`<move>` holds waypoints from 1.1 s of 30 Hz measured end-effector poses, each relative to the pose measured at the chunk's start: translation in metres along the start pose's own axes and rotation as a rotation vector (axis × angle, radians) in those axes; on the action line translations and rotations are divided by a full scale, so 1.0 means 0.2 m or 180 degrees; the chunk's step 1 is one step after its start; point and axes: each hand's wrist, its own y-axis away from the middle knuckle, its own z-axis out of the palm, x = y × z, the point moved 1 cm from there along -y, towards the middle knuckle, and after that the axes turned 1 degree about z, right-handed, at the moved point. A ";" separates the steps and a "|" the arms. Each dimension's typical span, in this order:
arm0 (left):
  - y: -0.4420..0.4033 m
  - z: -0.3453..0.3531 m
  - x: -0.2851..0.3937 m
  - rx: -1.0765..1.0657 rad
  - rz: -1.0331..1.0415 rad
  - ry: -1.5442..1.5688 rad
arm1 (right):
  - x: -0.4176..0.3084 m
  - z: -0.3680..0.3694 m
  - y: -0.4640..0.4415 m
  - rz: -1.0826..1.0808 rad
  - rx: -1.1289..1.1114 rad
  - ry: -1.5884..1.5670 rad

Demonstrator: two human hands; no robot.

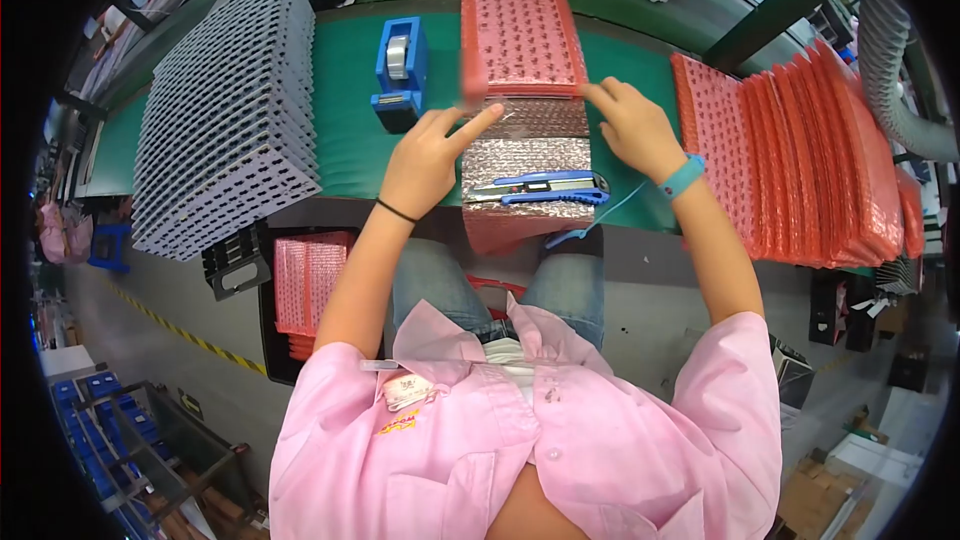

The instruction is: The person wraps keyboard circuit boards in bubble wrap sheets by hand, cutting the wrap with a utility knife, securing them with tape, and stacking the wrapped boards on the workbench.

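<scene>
A pink bubble-wrap bag [522, 25] lies flat on the green bench in front of me. Below its near edge is a silver bubble sheet [525, 155], which hangs over the bench edge. My left hand [430, 155] is at the left side, with its index finger stretched onto the sheet near the bag's edge. At the bag's near right corner, the fingertips of my right hand [635, 125] touch the edge, its thumb held apart. Between my forearms a blue utility knife [545, 187] rests across the silver sheet. The bag's near left corner is blurred.
A blue tape dispenser [399, 70] stands left of the bag. Farther left is a tall stack of grey perforated sheets [230, 120]. A row of pink bubble bags [800, 160] stands at right. A black bin [285, 365] below holds more pink bags.
</scene>
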 end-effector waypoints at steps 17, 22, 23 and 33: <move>-0.32 0.16 -0.09 0.0901 -0.0187 0.0242 | 0.11 0.17 -0.10 -0.0229 0.1094 -0.1433; -0.37 0.22 -0.12 0.0781 -0.0640 0.0281 | 0.15 0.21 -0.13 0.0599 0.0539 -0.1953; -0.37 0.23 -0.12 0.0778 -0.0647 0.0286 | 0.14 0.21 -0.14 0.0604 0.0533 -0.1954; -0.39 0.32 -0.12 0.1121 -0.1240 0.0175 | -0.05 0.21 -0.24 -0.0692 0.1293 0.0948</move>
